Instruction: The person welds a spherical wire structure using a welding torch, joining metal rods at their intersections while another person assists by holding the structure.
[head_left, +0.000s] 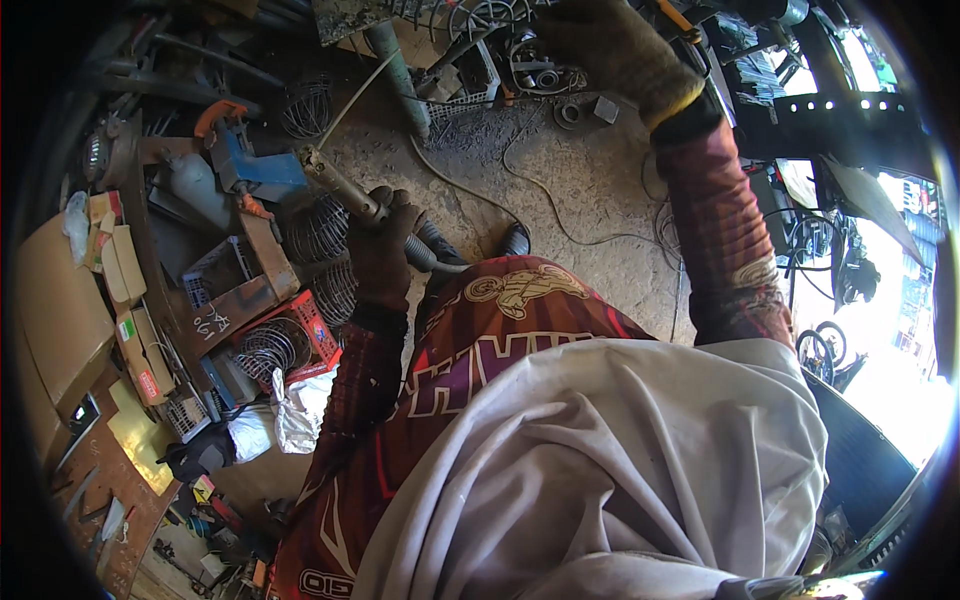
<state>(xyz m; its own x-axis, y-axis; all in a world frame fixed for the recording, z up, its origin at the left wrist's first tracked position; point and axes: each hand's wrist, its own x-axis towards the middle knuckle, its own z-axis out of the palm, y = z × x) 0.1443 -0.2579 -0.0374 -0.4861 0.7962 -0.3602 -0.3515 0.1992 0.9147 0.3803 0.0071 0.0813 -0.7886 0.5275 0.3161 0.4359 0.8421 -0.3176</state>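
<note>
My left hand, in a dark glove, is wrapped round a welding electrode holder. A thin welding rod sticks out of the holder's jaw and slants up and to the right toward a green metal post. Behind the hand, a thick cable runs from the holder toward my body. My right hand, in a brown work glove with a yellow cuff, reaches forward at the upper edge. Its fingers are dark and partly cut off, so their grip is unclear. Close to it on the right is an orange-handled tool.
Wire coils, a blue-and-orange machine, a red crate and cardboard boxes crowd the left. Cables snake over the concrete floor. Ahead stands a white crate near metal rings. A perforated metal bar lies right.
</note>
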